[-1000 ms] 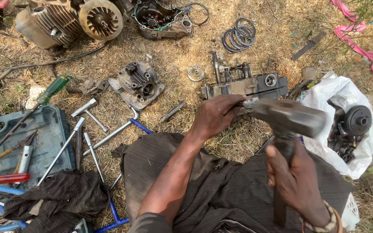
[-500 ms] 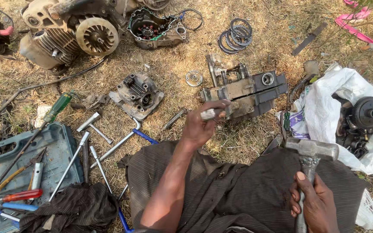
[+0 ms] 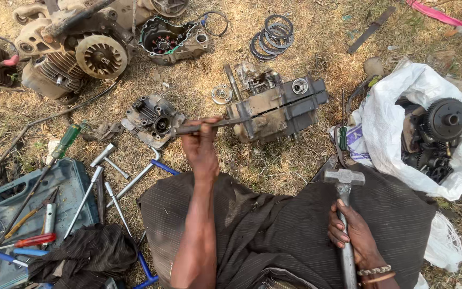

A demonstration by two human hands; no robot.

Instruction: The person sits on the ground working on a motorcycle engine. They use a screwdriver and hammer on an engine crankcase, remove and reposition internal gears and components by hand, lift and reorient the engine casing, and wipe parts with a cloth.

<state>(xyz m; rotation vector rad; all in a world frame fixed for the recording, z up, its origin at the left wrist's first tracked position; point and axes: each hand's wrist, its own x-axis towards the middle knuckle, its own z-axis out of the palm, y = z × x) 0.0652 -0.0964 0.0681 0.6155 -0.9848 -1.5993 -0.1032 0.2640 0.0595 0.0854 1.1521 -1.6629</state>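
Head view: left hand [image 3: 201, 152] grips a metal rod [image 3: 209, 126] set against the engine block [image 3: 276, 109] on far grass; right hand [image 3: 355, 235] clenches the hammer [image 3: 344, 214]. A glancing blow could strike knuckles.

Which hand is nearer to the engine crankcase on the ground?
Left. The left hand holds a metal rod whose tip touches the engine crankcase. The right hand grips a hammer low over the lap, well clear of it.
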